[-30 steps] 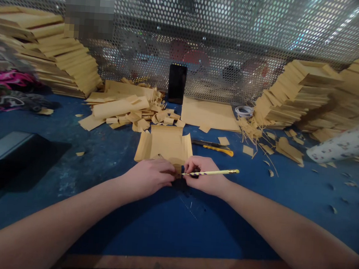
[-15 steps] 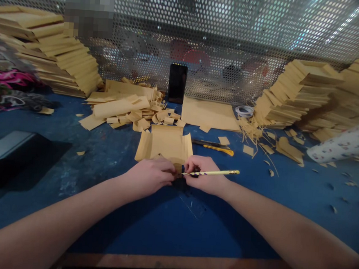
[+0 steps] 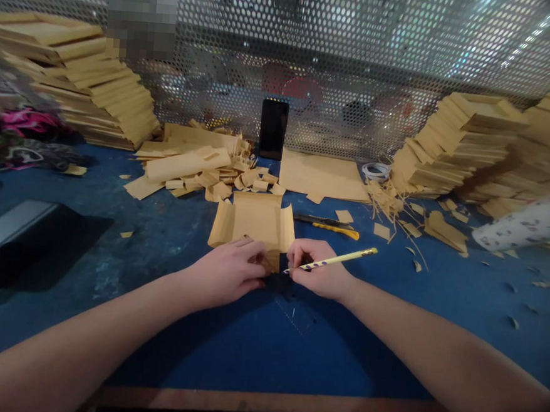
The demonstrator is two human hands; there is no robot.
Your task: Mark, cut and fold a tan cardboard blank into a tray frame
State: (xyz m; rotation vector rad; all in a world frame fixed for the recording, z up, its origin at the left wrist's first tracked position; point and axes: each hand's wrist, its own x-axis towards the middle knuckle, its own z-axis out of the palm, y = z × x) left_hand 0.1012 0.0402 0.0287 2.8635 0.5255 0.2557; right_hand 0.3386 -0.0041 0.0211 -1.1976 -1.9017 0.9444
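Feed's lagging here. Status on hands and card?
Left hand pressing cardboard piece flat. Right hand gripping pencil, tip at card's near edge. Utility knife lying apart.

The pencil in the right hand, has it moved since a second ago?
Yes. The pencil has tilted: its far end rose toward the yellow utility knife, while its tip stays by the cardboard piece.

The blue counter (image 3: 163, 324) is carrying a folded cardboard piece (image 3: 253, 220) beyond the left hand (image 3: 232, 272), and a yellow knife (image 3: 332, 226) beyond the right hand (image 3: 320, 272).
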